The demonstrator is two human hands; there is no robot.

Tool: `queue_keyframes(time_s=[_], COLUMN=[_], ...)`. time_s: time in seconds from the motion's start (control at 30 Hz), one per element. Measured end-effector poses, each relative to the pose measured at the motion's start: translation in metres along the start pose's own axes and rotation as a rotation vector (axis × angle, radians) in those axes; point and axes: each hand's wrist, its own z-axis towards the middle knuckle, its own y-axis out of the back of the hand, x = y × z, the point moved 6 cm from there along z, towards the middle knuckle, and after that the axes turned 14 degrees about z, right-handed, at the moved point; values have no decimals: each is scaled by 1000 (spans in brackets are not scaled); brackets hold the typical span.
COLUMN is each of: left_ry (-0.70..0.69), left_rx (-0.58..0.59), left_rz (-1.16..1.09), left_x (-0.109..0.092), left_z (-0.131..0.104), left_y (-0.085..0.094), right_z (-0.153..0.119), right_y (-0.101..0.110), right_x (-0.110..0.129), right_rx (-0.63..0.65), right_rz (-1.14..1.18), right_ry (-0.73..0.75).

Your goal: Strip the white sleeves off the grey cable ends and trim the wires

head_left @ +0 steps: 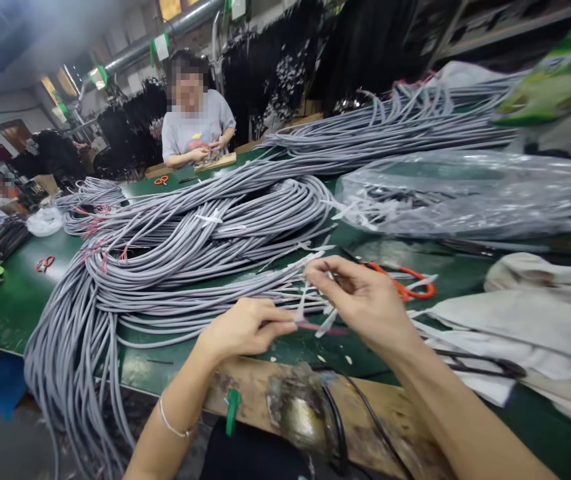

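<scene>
Near the middle, my left hand (248, 327) is closed, thumb and fingertips pinching a cable end. Pinkish wires (324, 328) stick out from this pinch to the right. A white strip (303, 303) runs up from the wires to my right hand (360, 293), whose fingers are closed on it. Another white flap (326, 323) hangs below the right fingers. Grey cables (225, 293) lie in a thick bundle just behind both hands, some with stripped pale ends. Orange-handled scissors (418, 285) rest beside my right hand, partly hidden by it.
A stained wooden board (245, 383) with a small resin-coated device (302, 413) lies along the front edge. Clear plastic bags (465, 193) and white gloves (505, 320) are at the right. Across the green table (140, 363), a co-worker (198, 127) handles small parts.
</scene>
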Motion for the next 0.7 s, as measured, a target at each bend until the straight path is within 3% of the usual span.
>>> queue_keyframes(time_s=[0.1, 0.2, 0.3, 0.37, 0.4, 0.57, 0.7], left_ry=[-62, 108, 208, 212, 208, 105, -20], left_rx=[142, -32, -166, -166, -159, -148, -247], left_rz=[-95, -226, -326, -346, -336, -124, -20], left_x=[-6, 6, 17, 19, 19, 9, 1], left_z=[-2, -3, -7, -7, -7, -5, -5], left_y=[-6, 6, 17, 19, 19, 17, 19], right_z=[5, 7, 5, -1, -3, 3, 8], right_y=[4, 9, 0, -9, -10, -5, 0], right_x=[-17, -15, -8, -8, -7, -3, -17], right_rx=[-12, -13, 260, 459, 489, 218, 66], right_rz=[174, 123, -34, -81, -95, -169, -129], right_ry=[-242, -241, -210, -260, -264, -71, -57])
